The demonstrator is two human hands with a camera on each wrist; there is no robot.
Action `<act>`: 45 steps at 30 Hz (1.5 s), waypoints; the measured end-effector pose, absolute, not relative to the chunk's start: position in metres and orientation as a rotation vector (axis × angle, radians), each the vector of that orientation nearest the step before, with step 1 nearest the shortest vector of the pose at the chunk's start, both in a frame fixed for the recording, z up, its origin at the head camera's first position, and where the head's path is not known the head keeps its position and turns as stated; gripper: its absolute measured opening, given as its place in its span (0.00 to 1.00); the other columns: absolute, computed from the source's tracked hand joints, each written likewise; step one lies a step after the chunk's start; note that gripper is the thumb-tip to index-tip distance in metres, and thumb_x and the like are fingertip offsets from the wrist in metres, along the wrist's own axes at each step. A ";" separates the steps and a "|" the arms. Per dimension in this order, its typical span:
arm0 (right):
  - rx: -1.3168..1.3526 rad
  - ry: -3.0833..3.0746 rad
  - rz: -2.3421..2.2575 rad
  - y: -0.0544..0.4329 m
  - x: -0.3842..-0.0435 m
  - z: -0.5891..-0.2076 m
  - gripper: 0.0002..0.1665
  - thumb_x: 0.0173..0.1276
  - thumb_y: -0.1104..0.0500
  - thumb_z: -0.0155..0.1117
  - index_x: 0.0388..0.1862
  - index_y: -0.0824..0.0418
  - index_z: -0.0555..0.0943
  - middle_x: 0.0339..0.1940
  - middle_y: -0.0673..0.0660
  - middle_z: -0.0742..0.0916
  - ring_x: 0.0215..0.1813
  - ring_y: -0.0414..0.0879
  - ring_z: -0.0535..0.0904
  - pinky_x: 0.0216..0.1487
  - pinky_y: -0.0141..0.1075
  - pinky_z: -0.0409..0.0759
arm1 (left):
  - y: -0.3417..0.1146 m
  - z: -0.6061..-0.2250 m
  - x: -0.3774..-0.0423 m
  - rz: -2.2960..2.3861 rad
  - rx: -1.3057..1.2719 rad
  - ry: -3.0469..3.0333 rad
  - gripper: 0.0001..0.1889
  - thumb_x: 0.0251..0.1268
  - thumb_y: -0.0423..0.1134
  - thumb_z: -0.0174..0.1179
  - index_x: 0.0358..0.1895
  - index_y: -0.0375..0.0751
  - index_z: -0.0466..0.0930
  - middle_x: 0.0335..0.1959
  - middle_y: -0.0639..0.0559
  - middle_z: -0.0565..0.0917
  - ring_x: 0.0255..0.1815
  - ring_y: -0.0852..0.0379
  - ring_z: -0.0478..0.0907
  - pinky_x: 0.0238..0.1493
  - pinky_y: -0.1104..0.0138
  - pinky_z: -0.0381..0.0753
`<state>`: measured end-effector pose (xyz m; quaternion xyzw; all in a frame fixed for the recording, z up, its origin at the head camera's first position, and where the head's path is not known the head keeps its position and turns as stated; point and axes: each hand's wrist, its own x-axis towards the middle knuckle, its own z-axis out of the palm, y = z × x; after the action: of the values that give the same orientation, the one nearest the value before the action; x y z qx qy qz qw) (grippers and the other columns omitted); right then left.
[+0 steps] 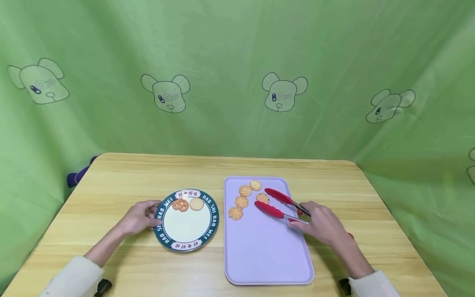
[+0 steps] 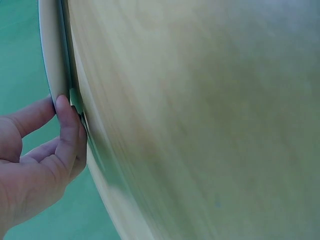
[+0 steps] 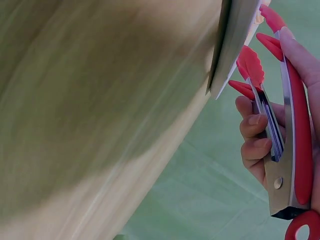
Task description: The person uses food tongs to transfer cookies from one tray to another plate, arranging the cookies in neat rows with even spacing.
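Note:
My left hand (image 1: 138, 217) pinches the left rim of a round plate (image 1: 185, 235) with a dark teal lettered border; in the left wrist view thumb and fingers (image 2: 64, 125) grip its edge. A pretzel (image 1: 180, 205) and a plain round cookie (image 1: 196, 203) lie on the plate's upper part. My right hand (image 1: 322, 222) holds red-tipped metal tongs (image 1: 271, 209), their arms spread. The tips are on either side of a round cookie with dark specks (image 1: 262, 198) on the lilac tray (image 1: 267, 255). The right wrist view shows fingers curled round the tongs' handles (image 3: 300, 130).
Several swirled cookies (image 1: 241, 201) form a slanting row at the tray's upper left. Plate and tray stand side by side on a wooden table (image 1: 130, 173). Green curtains (image 1: 237, 123) with bear-like drawings hang behind and along both sides.

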<state>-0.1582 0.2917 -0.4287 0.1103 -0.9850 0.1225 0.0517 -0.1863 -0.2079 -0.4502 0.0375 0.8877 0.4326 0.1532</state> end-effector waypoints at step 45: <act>0.577 -2.886 0.379 0.196 -0.181 -0.406 0.36 0.49 0.40 0.73 0.51 0.63 0.82 0.45 0.59 0.87 0.44 0.52 0.83 0.46 0.46 0.84 | -0.207 -0.449 -0.187 1.231 0.083 2.540 0.36 0.49 0.27 0.67 0.65 0.25 0.64 0.45 0.37 0.75 0.35 0.54 0.75 0.30 0.66 0.85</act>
<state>-0.1812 0.1961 -0.4065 0.1938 -0.9689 0.1273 0.0868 -0.1871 -0.2073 -0.4490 0.0292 0.8881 0.4304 0.1585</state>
